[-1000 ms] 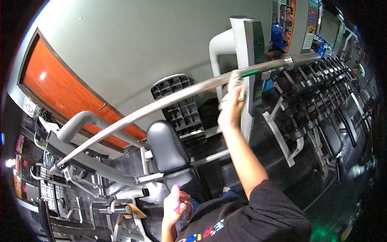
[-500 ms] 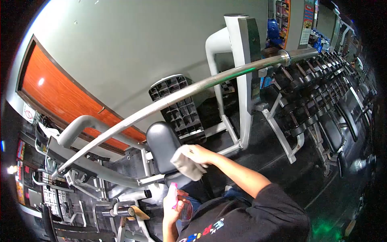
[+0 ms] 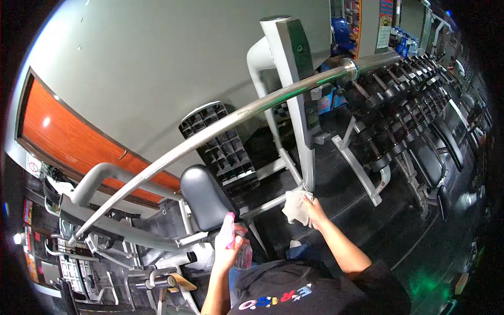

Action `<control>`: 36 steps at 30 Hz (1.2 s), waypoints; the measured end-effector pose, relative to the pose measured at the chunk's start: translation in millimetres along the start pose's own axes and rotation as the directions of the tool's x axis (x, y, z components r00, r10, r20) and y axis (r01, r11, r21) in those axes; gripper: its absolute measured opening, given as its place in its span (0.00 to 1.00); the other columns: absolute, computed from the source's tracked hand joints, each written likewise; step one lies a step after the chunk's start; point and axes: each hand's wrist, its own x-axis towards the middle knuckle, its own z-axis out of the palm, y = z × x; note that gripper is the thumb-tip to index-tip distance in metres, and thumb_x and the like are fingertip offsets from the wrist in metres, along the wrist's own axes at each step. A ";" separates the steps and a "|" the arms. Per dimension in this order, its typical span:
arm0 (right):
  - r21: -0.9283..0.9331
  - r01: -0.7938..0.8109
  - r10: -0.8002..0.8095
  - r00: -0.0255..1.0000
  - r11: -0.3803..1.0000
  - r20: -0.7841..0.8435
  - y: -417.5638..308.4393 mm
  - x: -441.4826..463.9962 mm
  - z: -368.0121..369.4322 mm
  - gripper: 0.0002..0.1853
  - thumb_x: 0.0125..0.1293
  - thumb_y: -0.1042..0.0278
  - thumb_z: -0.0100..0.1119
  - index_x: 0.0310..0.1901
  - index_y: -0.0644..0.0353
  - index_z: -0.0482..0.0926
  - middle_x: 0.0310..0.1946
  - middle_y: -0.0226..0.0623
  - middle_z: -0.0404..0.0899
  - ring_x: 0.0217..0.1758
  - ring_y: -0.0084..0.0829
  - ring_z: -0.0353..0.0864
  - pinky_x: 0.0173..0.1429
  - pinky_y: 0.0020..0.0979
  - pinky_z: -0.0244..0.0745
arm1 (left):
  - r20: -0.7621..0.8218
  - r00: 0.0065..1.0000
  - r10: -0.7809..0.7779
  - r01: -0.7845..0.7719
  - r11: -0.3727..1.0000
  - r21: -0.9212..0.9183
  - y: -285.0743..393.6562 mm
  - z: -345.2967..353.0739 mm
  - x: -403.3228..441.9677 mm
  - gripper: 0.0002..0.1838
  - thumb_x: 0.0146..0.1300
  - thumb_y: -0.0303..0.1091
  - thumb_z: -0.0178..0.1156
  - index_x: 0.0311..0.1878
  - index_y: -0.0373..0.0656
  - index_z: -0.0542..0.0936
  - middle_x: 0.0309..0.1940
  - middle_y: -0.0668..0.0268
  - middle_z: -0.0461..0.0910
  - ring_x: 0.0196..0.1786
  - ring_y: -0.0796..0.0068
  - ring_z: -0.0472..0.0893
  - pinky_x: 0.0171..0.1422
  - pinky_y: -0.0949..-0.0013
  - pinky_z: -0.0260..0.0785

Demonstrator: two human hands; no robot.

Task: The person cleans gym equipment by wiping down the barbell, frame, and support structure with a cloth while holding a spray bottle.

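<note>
A black backrest (image 3: 203,197) stands just beyond a person's left hand (image 3: 224,255), whose fingers wrap a pink-topped spray bottle (image 3: 244,256), while a long metal bar (image 3: 215,129) slants across beyond them. To their right, well apart, a pale cloth (image 3: 295,208) bunches in the fingers of the right hand (image 3: 315,214), with racked dumbbells (image 3: 389,93) farther right of that grip.

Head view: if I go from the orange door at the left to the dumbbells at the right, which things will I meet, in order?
Orange door → black padded backrest → spray bottle with pink top → pale cloth → right hand → dumbbells.
</note>
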 end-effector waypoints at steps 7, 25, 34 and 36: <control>-0.211 0.191 -0.185 0.982 0.959 0.047 -50.0 -7.4 -5.9 0.21 0.74 0.55 0.51 0.55 0.68 0.77 0.48 0.37 0.82 0.51 0.26 0.78 0.58 0.29 0.71 | 0.236 0.953 0.188 -0.225 0.964 0.140 14.0 56.3 60.2 0.37 0.59 0.38 0.63 0.72 0.45 0.63 0.39 0.61 0.81 0.34 0.70 0.80 0.44 0.67 0.75; -0.405 0.156 -0.174 0.985 0.901 -0.008 -15.4 -18.7 2.5 0.19 0.73 0.55 0.53 0.48 0.66 0.80 0.40 0.40 0.84 0.45 0.27 0.81 0.52 0.33 0.73 | 0.102 0.995 -0.022 0.000 0.979 0.204 -4.9 48.4 37.5 0.37 0.56 0.35 0.62 0.71 0.43 0.65 0.40 0.60 0.82 0.35 0.70 0.83 0.43 0.68 0.76; -0.197 0.115 -0.115 0.993 0.974 0.012 -24.4 -42.2 -21.2 0.18 0.73 0.56 0.53 0.49 0.64 0.80 0.41 0.35 0.84 0.46 0.24 0.79 0.52 0.30 0.73 | 0.181 0.976 0.119 -0.145 0.980 0.134 25.0 57.2 78.5 0.41 0.60 0.53 0.61 0.71 0.42 0.64 0.39 0.62 0.81 0.32 0.73 0.81 0.41 0.69 0.75; -0.117 0.091 -0.096 0.995 0.989 -0.037 -30.7 -42.3 -24.7 0.18 0.74 0.56 0.53 0.49 0.64 0.80 0.42 0.31 0.83 0.45 0.22 0.78 0.51 0.27 0.72 | 0.212 0.963 0.165 -0.195 0.972 0.130 39.4 57.5 87.5 0.41 0.60 0.56 0.61 0.71 0.40 0.64 0.38 0.63 0.81 0.32 0.74 0.81 0.41 0.69 0.74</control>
